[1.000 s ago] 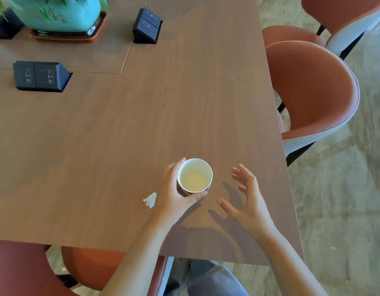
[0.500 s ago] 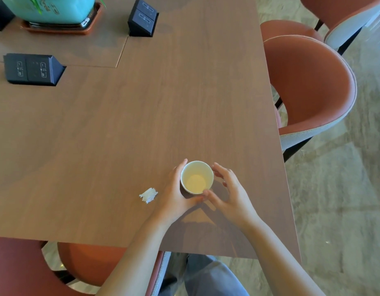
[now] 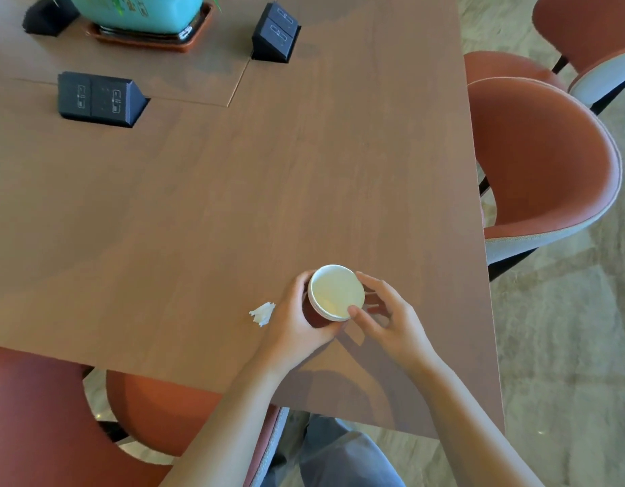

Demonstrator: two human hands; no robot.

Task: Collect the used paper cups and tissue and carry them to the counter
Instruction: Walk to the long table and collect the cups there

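Two hands held a white-rimmed red paper cup (image 3: 334, 293), lower centre — left hand (image 3: 290, 325) gripping its wall, right hand (image 3: 392, 321) pinching its rim — beside a crumpled white tissue (image 3: 263, 312).

This looks like an office meeting room. A long wood tabletop (image 3: 304, 177) has black pop-up socket boxes (image 3: 100, 100) set into it, another (image 3: 276, 33) farther along, and a teal planter (image 3: 139, 8) on a tray at its middle. Matching orange upholstered chairs (image 3: 543, 163) line its sides on a pale stone-look floor (image 3: 567, 346).
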